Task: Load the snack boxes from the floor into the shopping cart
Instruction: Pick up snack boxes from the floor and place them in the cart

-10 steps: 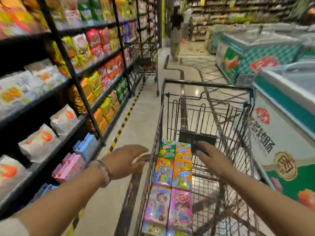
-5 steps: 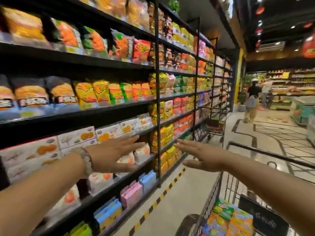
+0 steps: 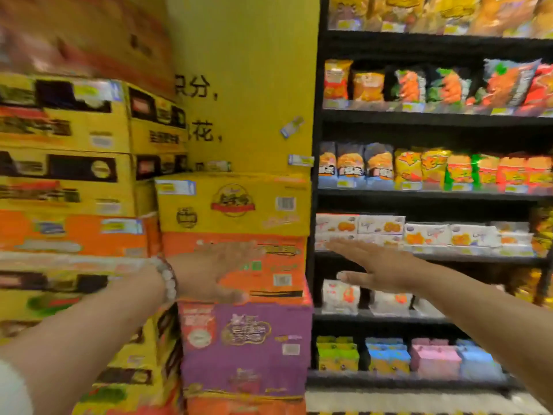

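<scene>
Since half a second ago the view has swung left: the cart has dropped out of frame, and a stack of large cartons now fills the left and centre, with the black shelving pushed to the right.

Left hand (image 3: 215, 269), blurred by motion, is held flat with fingers straight in front of the orange carton (image 3: 239, 265); whether it touches the carton cannot be told. It holds nothing. That carton sits under a yellow carton (image 3: 233, 202) and on a purple carton (image 3: 245, 345).

Right hand (image 3: 380, 265) hovers palm down, fingers straight and empty, in front of the shelf (image 3: 434, 259) of white packets.

Floor-level snack boxes are not in view. Judgement: the person has turned from the cart to fetch more stock; no box is yet in hand.
</scene>
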`<action>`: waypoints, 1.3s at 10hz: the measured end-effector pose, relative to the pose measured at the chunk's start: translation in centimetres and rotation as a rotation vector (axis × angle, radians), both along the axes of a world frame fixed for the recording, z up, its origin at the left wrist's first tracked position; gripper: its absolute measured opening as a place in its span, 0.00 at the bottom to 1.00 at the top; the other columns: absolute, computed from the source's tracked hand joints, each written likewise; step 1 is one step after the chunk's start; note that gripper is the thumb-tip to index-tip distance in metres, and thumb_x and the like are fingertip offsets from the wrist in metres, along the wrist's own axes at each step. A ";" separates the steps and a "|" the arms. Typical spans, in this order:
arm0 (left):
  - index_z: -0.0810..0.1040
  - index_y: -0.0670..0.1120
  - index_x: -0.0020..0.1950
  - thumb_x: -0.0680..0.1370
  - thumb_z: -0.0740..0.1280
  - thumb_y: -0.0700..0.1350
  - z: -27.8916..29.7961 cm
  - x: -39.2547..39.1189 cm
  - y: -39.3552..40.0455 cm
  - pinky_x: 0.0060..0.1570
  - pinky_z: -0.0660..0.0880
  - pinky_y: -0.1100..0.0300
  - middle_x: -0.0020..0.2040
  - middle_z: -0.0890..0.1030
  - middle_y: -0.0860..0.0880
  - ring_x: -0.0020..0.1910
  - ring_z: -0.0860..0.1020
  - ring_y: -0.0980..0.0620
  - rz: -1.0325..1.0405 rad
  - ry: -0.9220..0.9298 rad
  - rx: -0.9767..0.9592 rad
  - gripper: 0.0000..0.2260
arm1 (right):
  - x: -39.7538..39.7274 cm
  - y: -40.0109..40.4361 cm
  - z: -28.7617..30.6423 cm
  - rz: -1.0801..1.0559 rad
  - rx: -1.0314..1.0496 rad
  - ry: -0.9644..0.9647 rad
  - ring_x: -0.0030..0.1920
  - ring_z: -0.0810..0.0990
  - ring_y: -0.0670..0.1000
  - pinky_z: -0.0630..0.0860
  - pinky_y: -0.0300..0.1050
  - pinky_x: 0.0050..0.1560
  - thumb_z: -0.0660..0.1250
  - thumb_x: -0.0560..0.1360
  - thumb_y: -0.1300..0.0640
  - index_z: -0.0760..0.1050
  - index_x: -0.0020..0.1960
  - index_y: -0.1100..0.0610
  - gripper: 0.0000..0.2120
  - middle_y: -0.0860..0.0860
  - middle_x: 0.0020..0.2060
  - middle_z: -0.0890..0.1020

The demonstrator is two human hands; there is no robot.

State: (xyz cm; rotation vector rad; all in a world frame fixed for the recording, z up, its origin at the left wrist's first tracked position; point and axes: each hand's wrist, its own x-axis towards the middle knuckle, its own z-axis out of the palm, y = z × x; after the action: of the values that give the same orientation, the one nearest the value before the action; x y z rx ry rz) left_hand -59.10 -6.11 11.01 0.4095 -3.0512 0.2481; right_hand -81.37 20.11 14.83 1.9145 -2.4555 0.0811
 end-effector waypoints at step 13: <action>0.42 0.58 0.75 0.56 0.35 0.80 -9.3 82.1 -12.2 0.72 0.49 0.53 0.78 0.44 0.51 0.76 0.47 0.52 1.383 -0.046 0.214 0.51 | 80.4 -60.6 -12.7 1.553 0.302 0.026 0.76 0.49 0.43 0.52 0.42 0.73 0.54 0.72 0.32 0.42 0.75 0.37 0.36 0.37 0.76 0.48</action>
State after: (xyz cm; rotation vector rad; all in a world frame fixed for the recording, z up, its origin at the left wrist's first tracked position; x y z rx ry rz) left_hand 23.02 -18.30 1.68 2.3951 -2.2279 -0.0534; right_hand -1.00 -40.50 2.16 3.2671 -0.4259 -0.2874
